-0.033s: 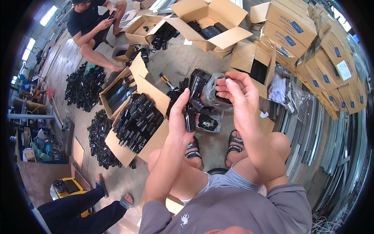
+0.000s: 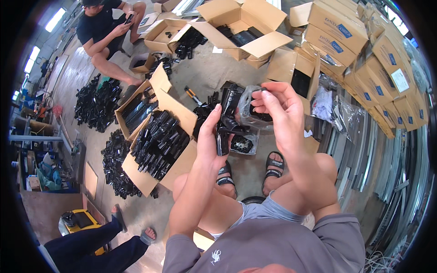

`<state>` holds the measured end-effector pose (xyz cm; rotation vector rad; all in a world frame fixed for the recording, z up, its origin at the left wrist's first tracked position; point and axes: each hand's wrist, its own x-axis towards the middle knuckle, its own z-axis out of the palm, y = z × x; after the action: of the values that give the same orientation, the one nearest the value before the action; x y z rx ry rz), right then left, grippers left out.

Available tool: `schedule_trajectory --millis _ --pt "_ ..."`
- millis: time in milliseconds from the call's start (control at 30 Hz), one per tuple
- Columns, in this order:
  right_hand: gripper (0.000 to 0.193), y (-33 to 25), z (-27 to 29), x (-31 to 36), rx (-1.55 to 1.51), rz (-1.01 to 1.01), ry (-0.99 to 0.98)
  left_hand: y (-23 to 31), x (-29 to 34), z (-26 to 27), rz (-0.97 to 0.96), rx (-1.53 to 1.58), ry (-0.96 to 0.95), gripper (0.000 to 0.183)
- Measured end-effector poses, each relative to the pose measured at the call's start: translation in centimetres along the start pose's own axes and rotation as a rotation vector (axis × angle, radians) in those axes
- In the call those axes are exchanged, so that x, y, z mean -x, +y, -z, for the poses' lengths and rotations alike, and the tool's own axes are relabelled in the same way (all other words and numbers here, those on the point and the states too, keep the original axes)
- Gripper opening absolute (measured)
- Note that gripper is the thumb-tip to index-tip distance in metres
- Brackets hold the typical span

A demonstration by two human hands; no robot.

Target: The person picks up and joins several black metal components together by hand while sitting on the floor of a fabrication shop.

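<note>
Your left hand (image 2: pixel 210 136) clamps its fingers on a black plastic part (image 2: pixel 223 136); your right hand (image 2: pixel 278 113) pinches a clear plastic bag (image 2: pixel 248 107), seemingly holding more parts.

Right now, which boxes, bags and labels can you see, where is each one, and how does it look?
Clear plastic bag: held by the right hand, crumpled, with black parts inside.
Black part: in the left hand.
Open cardboard box: left of the hands, brown, full of black parts.
Stacked boxes: upper right, brown, closed.
Blue label: on a stacked box, rectangular.
White label: on a box at far right, rectangular.
</note>
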<state>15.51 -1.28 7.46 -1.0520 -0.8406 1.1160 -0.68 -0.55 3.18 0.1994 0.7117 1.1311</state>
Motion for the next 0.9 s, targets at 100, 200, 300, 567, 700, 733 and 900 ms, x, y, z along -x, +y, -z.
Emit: schedule_trajectory --millis 100,200,300,567,700,733,900 --pt "0.017 -0.8 0.7 -0.8 0.233 0.205 -0.063 -0.8 0.2 -1.5 0.092 0.081 -0.091 0.036" --pt "0.017 -0.2 0.3 -2.2 0.621 0.583 0.043 -1.6 0.3 -2.1 0.209 0.100 -0.200 0.030" --pt "0.014 -0.8 0.8 -3.1 0.695 0.539 0.052 -2.3 0.6 -3.8 0.250 0.075 -0.212 0.024" --pt "0.014 -0.1 1.7 -3.3 0.721 0.622 -0.057 -2.5 0.9 -2.9 0.174 -0.220 -0.164 0.024" --pt "0.013 0.0 1.8 -3.9 0.669 0.833 -0.046 -3.4 0.6 -1.6 0.136 -0.128 -0.165 0.026" --pt "0.014 -0.5 2.0 -3.2 0.600 0.700 -0.042 -3.4 1.0 -2.3 0.067 -0.128 -0.119 0.027" --pt "0.016 -0.8 2.8 -0.4 0.385 0.199 -0.145 -3.7 0.0 -1.7 -0.349 -0.235 -0.006 0.033"
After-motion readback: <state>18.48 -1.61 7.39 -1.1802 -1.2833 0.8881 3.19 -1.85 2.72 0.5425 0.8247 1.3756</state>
